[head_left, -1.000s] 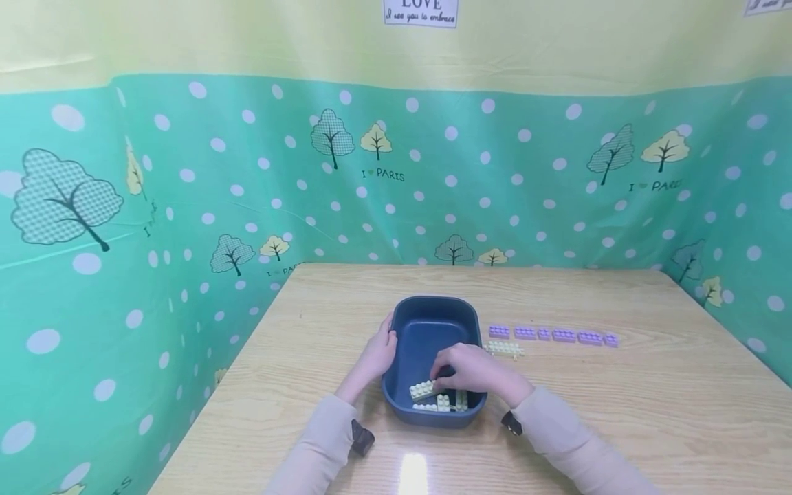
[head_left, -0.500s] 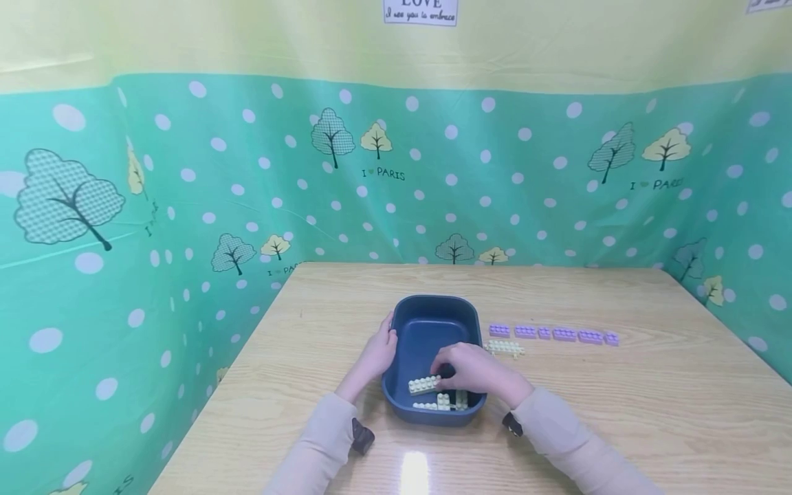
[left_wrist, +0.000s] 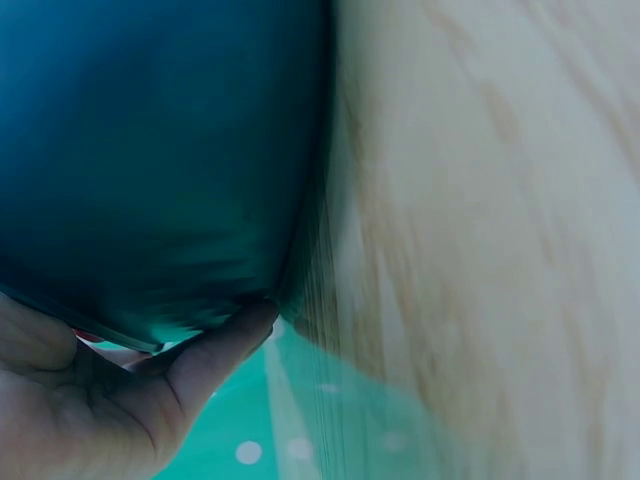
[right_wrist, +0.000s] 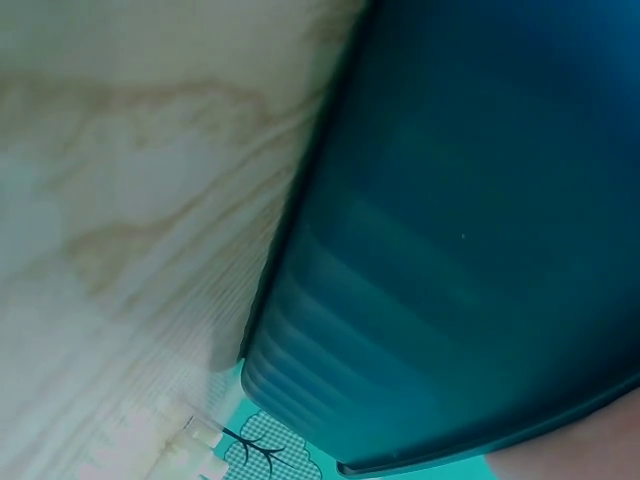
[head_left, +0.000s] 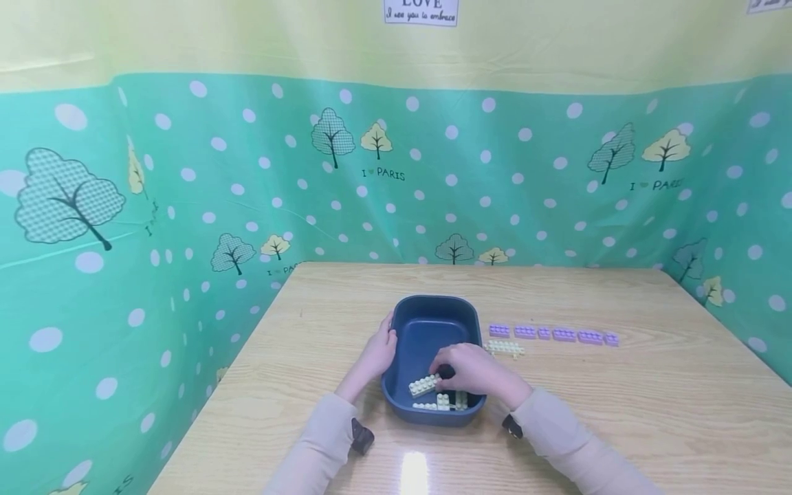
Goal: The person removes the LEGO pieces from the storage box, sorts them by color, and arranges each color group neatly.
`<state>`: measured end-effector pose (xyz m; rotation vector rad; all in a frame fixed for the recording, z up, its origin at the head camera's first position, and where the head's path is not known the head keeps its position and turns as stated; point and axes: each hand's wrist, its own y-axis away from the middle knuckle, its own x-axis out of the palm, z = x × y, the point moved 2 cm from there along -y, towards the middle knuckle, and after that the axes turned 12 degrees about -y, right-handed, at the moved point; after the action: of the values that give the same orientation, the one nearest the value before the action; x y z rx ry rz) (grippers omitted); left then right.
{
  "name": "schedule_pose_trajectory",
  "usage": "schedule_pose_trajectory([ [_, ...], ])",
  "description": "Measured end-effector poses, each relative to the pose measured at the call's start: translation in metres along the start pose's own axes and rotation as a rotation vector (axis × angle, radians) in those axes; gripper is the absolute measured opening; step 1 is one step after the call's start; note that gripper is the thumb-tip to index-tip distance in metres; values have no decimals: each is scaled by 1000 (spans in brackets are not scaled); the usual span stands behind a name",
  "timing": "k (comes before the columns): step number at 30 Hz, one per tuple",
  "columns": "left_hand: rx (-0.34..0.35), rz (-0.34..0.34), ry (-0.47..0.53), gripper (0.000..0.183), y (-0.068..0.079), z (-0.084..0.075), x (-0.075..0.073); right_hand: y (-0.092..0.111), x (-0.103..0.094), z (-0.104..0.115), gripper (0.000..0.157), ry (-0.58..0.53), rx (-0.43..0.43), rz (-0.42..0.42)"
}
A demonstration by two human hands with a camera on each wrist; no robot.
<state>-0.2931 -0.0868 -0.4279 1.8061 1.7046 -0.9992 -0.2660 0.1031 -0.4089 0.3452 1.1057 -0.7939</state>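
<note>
In the head view a dark blue plastic bin (head_left: pixel 436 417) stands on the table. My left hand (head_left: pixel 379 352) grips its left side; in the left wrist view the thumb (left_wrist: pixel 222 357) lies along the outer wall. Inside the bin, near its front right, my right hand (head_left: pixel 473 368) pinches the right end of a cream toy brick (head_left: pixel 423 386), which slants up to the right. Below that brick lie a small cream brick (head_left: pixel 443 402) and other cream pieces (head_left: pixel 461 400), partly hidden. The bin's wall (right_wrist: pixel 450 220) covers the fingers in the right wrist view.
Right of the bin, several purple bricks (head_left: pixel 564 335) form a row on the wooden table (head_left: pixel 619 412). A cream studded piece (head_left: pixel 506 348) with small side projections lies in front of them. A green and yellow curtain (head_left: pixel 526 172) hangs behind and beside the table.
The cream brick in my right hand has risen slightly and turned, and more of its studs show. My left hand and the bin have stayed in place.
</note>
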Motion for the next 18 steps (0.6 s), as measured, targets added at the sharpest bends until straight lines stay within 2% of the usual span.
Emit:
schedule_pose_trajectory([
  [9,0,-3,-6,48,0,1,0,1,1,0,17,10,11,0],
  [18,-11,1,2,49,-1,1,1,1,3,-2,18,10,-52,-45],
])
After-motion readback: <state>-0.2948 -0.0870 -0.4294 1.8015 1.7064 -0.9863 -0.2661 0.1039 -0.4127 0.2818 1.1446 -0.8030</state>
